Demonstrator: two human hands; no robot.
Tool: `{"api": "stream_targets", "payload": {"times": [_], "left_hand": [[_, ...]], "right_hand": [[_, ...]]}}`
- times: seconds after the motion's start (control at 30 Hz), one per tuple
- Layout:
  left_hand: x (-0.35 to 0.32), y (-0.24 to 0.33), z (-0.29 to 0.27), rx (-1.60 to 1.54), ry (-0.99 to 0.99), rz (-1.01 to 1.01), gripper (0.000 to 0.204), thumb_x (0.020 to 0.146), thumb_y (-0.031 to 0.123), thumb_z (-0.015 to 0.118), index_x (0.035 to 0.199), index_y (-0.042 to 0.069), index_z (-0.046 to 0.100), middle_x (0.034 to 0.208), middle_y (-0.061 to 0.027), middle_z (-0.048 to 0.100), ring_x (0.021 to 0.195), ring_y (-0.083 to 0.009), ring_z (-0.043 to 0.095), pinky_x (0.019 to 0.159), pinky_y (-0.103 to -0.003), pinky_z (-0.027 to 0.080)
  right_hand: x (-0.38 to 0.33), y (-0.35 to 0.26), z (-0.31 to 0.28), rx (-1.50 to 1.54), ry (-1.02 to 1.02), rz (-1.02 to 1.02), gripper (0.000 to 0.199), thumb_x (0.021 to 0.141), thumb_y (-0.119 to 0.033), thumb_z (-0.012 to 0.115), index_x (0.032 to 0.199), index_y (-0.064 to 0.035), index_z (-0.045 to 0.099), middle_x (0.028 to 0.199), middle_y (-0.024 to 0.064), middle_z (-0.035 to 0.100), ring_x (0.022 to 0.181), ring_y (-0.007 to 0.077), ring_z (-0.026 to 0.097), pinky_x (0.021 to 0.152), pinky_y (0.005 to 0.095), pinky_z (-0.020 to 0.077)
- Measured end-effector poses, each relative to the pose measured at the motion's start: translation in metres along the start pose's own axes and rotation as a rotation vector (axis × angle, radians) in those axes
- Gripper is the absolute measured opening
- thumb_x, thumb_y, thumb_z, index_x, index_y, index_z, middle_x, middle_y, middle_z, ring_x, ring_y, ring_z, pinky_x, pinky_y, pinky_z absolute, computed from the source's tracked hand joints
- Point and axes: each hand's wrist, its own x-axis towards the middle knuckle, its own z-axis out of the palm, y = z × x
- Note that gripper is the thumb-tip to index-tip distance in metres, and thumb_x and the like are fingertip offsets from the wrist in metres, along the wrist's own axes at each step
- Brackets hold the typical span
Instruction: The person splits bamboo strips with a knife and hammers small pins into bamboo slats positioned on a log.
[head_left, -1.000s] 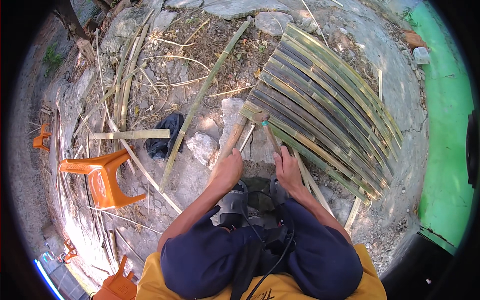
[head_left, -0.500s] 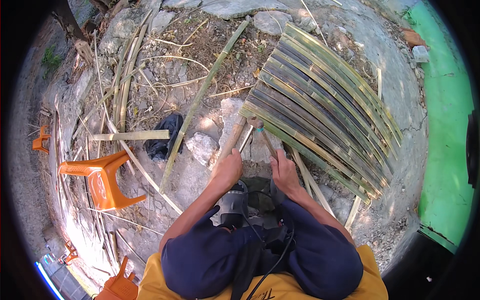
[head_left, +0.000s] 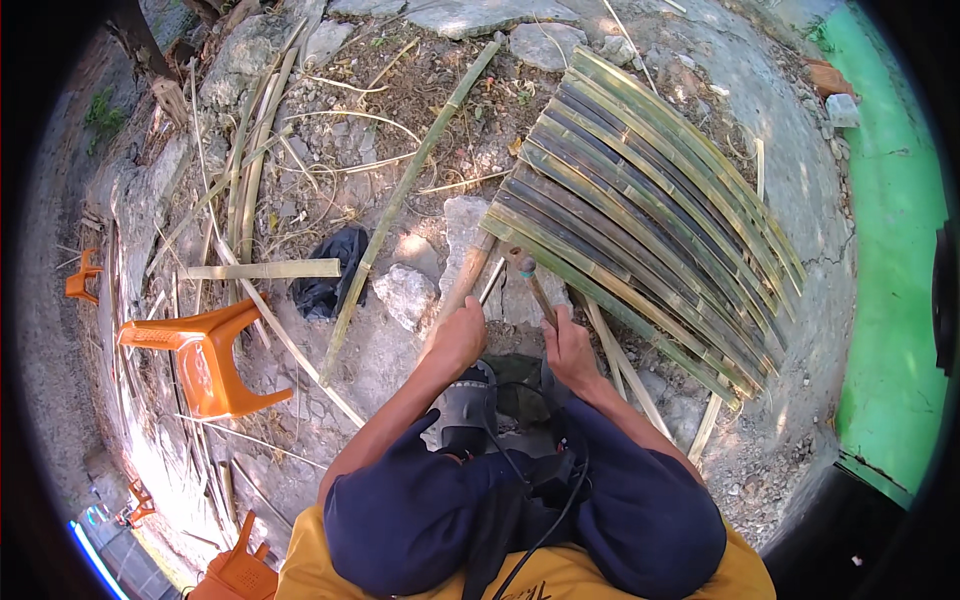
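Note:
My right hand (head_left: 572, 348) is closed round the handle of a hammer (head_left: 539, 292), whose head sits close to the near left corner of a bamboo slat panel (head_left: 640, 220). My left hand (head_left: 456, 336) is closed on a thin, pale metal rod (head_left: 492, 281) that points up toward that corner; its lower end is hidden by the fingers. Beside the rod, a brown wooden pole (head_left: 467, 270) runs from under the left hand to the panel's edge. The panel is made of green and dark split bamboo strips laid side by side.
Left of the pole are a pale rock (head_left: 404, 296), a long bamboo strip (head_left: 410, 175) and a black plastic bag (head_left: 332, 262). An orange plastic stool (head_left: 207, 365) lies tipped further left, near loose bamboo strips (head_left: 255, 165). A green wall (head_left: 890, 240) borders the right side.
The hammer head has shifted slightly right and down and turned, with my right hand lowered a little. My left hand and the metal rod stay almost where they were.

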Motion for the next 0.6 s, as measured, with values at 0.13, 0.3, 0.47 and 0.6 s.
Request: {"api": "stream_targets", "payload": {"times": [0.13, 0.3, 0.47, 0.6], "left_hand": [[0.01, -0.015, 0.011, -0.098, -0.018, 0.042, 0.022, 0.096, 0.01, 0.047, 0.105, -0.009, 0.046, 0.086, -0.0384, 0.066, 0.084, -0.0561, 0.066, 0.078, -0.061, 0.053], [0.009, -0.008, -0.002, -0.111, -0.056, 0.042, 0.023, 0.094, 0.008, 0.046, 0.106, -0.012, 0.049, 0.088, -0.0384, 0.067, 0.086, -0.0538, 0.068, 0.078, -0.059, 0.053], [0.01, -0.008, -0.017, -0.257, -0.207, 0.002, 0.036, 0.102, 0.023, 0.047, 0.104, -0.013, 0.052, 0.09, -0.0412, 0.064, 0.09, -0.0563, 0.065, 0.085, -0.059, 0.05], [0.011, -0.014, -0.015, -0.293, -0.202, 0.008, 0.038, 0.103, 0.025, 0.047, 0.102, -0.012, 0.053, 0.091, -0.0415, 0.064, 0.088, -0.0565, 0.064, 0.083, -0.058, 0.05]], "right_hand": [[-0.023, 0.03, 0.009, -0.117, -0.097, 0.172, 0.022, 0.104, -0.02, 0.051, 0.11, 0.0005, 0.05, 0.069, 0.0301, 0.061, 0.071, 0.0532, 0.062, 0.062, 0.0605, 0.0436], [-0.009, 0.017, 0.0, -0.047, 0.03, 0.12, 0.022, 0.104, -0.02, 0.053, 0.11, 0.0007, 0.051, 0.069, 0.0298, 0.06, 0.071, 0.0527, 0.062, 0.06, 0.0598, 0.0437], [-0.004, 0.015, 0.007, 0.005, 0.004, 0.007, 0.02, 0.103, -0.019, 0.053, 0.109, -0.0003, 0.05, 0.07, 0.0297, 0.06, 0.07, 0.052, 0.062, 0.059, 0.059, 0.0436], [-0.02, 0.04, 0.014, -0.167, -0.065, 0.208, 0.02, 0.103, -0.019, 0.053, 0.109, -0.0006, 0.05, 0.069, 0.0297, 0.06, 0.07, 0.0522, 0.062, 0.058, 0.0592, 0.043]]}}
